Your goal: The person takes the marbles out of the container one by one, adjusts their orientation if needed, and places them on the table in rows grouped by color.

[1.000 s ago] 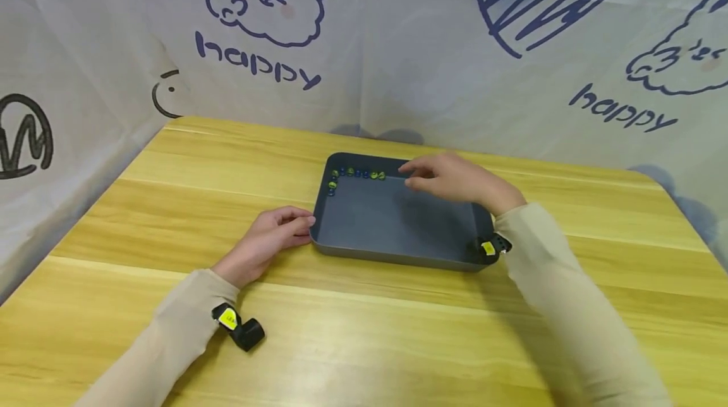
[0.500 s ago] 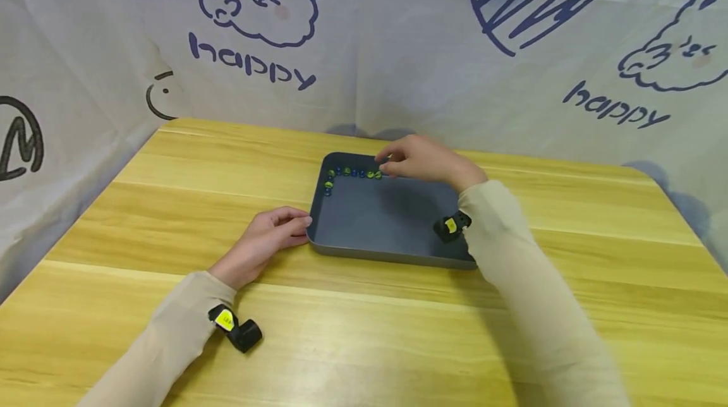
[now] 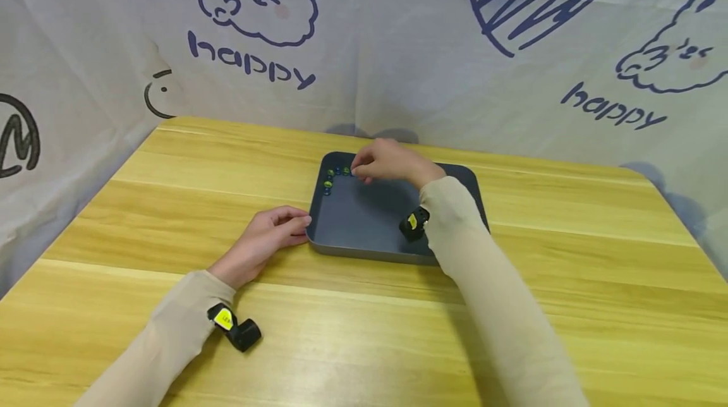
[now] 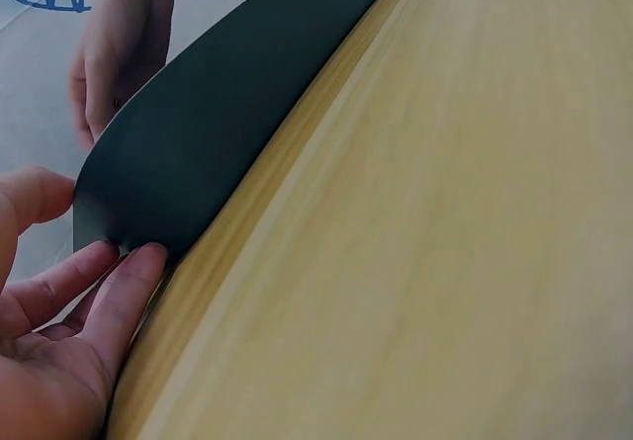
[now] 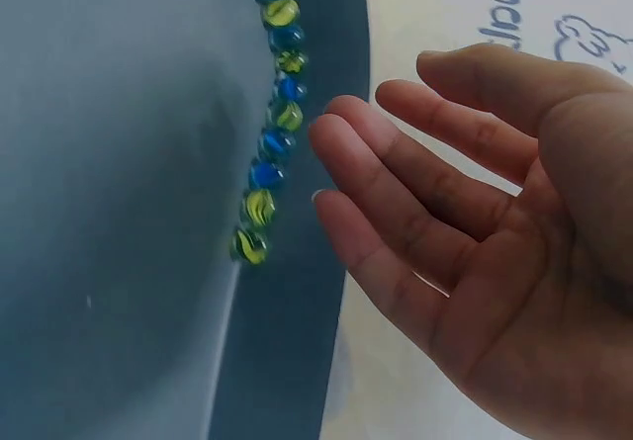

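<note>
The wooden table [image 3: 352, 331] is stretching out before me, and the left hand [image 3: 267, 236] is resting relaxed fingertips against the tray [image 3: 347, 227]. Beyond it, the right hand [image 3: 389, 160] is hanging over the tray, fingers loosely bent, gripping nothing visible. Ten marbles [image 5: 276, 143] are already forming a close row just beside those fingers, bending round the tray's corner; whether anything remains, I can't tell.

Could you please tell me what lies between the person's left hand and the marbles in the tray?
In the head view, only the tray's left wall and a bare bit of its floor lie between the left hand and the nearest marble.
</note>
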The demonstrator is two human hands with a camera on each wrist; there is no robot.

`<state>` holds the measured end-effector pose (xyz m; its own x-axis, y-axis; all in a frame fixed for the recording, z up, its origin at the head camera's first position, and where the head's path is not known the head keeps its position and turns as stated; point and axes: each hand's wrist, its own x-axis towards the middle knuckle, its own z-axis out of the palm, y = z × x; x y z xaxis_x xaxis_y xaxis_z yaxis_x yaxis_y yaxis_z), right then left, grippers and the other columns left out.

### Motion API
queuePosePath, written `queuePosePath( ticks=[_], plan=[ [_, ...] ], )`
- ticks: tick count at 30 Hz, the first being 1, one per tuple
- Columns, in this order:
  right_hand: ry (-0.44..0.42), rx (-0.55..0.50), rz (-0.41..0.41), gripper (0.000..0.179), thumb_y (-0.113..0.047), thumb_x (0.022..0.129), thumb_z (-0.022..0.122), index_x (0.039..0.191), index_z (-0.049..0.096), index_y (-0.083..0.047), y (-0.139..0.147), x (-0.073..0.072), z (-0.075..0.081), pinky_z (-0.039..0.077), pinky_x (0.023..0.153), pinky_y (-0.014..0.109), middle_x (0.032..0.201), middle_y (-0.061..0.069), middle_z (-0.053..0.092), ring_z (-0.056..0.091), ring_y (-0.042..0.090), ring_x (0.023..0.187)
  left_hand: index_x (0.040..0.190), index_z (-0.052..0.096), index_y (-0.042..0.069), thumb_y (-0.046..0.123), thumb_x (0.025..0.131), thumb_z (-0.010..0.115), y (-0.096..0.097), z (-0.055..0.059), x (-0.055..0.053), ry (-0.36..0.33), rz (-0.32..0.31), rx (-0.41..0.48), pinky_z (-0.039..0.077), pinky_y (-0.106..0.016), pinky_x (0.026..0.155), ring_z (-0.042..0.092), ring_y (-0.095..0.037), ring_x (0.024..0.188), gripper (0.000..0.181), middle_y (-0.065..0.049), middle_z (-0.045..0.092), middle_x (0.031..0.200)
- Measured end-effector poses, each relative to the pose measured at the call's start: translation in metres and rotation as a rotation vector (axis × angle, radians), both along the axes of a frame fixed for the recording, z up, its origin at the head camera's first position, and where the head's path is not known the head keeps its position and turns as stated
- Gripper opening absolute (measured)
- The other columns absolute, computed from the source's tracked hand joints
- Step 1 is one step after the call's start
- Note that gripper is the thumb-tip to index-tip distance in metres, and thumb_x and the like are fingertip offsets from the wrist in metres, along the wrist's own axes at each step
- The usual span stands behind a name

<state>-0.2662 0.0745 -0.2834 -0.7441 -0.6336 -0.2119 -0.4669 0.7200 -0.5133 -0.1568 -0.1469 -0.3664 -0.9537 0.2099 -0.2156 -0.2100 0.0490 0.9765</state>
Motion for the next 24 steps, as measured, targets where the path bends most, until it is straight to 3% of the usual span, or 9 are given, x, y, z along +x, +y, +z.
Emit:
queuePosePath(
  ticks=[5,11,24],
  plan=[
    [-0.028,0.045,-0.010,0.024,-0.018,0.092,0.055,0.110,0.064,-0.005,-0.013,0.000,-0.008,0.049,0.078,0.029,0.095,0.004,0.063,0.060,0.015,0.079,0.117,0.050,-0.009,0.022,0.090,0.058,0.000,-0.002,0.002,0.003,0.002,-0.011,0.049,-0.029,0.084,0.058,-0.022,0.097,0.041,-0.020,0.050,0.116],
    [-0.058,0.074,-0.030,0.021,-0.018,0.092,0.054,0.105,0.066,-0.006,-0.027,-0.003,-0.011,0.050,0.070,0.027,0.088,0.005,0.065,0.060,0.014,0.076,0.116,0.051,-0.009,0.025,0.090,0.057,-0.003,-0.001,0.005,0.029,0.028,-0.045,0.049,-0.027,0.084,0.059,-0.020,0.096,0.043,-0.020,0.052,0.115],
    [-0.067,0.105,-0.026,0.019,-0.014,0.091,0.053,0.098,0.069,-0.006,-0.039,-0.009,-0.020,0.052,0.064,0.025,0.086,0.006,0.065,0.062,0.015,0.074,0.115,0.051,-0.009,0.022,0.092,0.056,0.002,-0.001,0.003,0.048,0.002,-0.038,0.050,-0.028,0.084,0.060,-0.020,0.094,0.039,-0.021,0.053,0.113]
  ],
)
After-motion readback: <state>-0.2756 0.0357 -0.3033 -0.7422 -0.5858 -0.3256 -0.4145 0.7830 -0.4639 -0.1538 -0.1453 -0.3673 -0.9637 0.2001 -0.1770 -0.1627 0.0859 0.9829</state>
